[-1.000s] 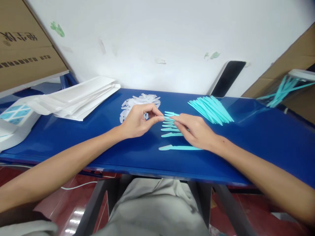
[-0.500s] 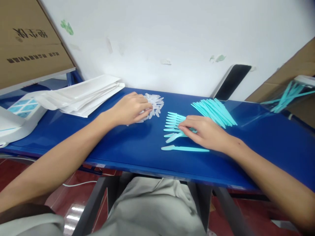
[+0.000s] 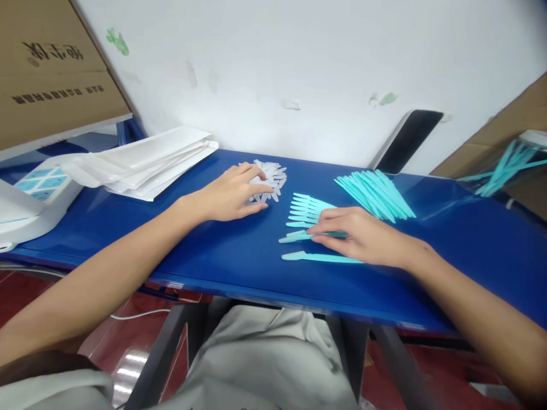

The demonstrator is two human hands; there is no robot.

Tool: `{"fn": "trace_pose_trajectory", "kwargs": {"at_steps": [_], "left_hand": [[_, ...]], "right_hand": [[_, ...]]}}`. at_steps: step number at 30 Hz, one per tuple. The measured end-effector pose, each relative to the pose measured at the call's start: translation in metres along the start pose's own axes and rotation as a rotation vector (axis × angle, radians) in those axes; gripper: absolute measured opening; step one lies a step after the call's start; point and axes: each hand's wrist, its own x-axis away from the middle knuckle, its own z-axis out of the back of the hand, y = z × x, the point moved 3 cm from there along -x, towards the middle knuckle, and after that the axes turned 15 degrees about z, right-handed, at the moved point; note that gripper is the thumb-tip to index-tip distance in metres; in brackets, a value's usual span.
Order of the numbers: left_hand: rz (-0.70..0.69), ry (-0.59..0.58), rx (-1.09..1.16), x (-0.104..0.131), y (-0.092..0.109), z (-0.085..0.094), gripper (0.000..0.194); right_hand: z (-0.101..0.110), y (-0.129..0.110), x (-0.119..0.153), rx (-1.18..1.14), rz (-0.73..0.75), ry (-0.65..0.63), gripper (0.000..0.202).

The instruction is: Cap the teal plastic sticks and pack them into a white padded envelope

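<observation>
My left hand (image 3: 239,192) lies with its fingers spread at the near left side of a pile of small whitish translucent pieces (image 3: 276,176). Nothing shows in its grip. My right hand (image 3: 350,232) pinches a turquoise stick (image 3: 294,237) with a flat, blade-like end pointing left. Just beyond it, several similar sticks (image 3: 305,208) lie side by side in a row, partly under the fingers. Nearer the table edge, one more turquoise stick (image 3: 320,258) lies apart. A heap of turquoise sticks (image 3: 376,193) rests behind my right hand.
White paper sleeves (image 3: 158,162) and a white device with blue panels (image 3: 47,188) are at the left of the blue table (image 3: 239,259). A phone (image 3: 410,139) leans on the wall. Cardboard boxes stand at both sides, with a clear bag of turquoise sticks (image 3: 508,168) at the right.
My left hand's fingers have spread at the whitish pile. The stick at my right fingertips has turned from slanted to nearly level and shifted slightly left.
</observation>
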Motion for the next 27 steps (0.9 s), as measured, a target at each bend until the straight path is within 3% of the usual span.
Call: {"fn": "trace_pose_trajectory", "kwargs": {"at_steps": [6, 12, 18, 27], "left_hand": [[-0.018, -0.073, 0.062, -0.001, 0.003, -0.015, 0.044], [-0.162, -0.016, 0.137, 0.0, 0.01, -0.009, 0.027], [-0.241, -0.078, 0.352, 0.0, 0.021, -0.007, 0.023], [-0.141, -0.09, 0.363, -0.004, 0.017, -0.011, 0.025]], "right_hand": [[-0.004, -0.004, -0.004, -0.026, 0.009, -0.053, 0.027], [-0.004, -0.003, -0.003, 0.027, -0.006, 0.002, 0.024], [-0.006, 0.008, 0.0, 0.102, -0.102, -0.023, 0.019], [-0.007, 0.014, 0.002, -0.058, -0.154, -0.049, 0.021]]}}
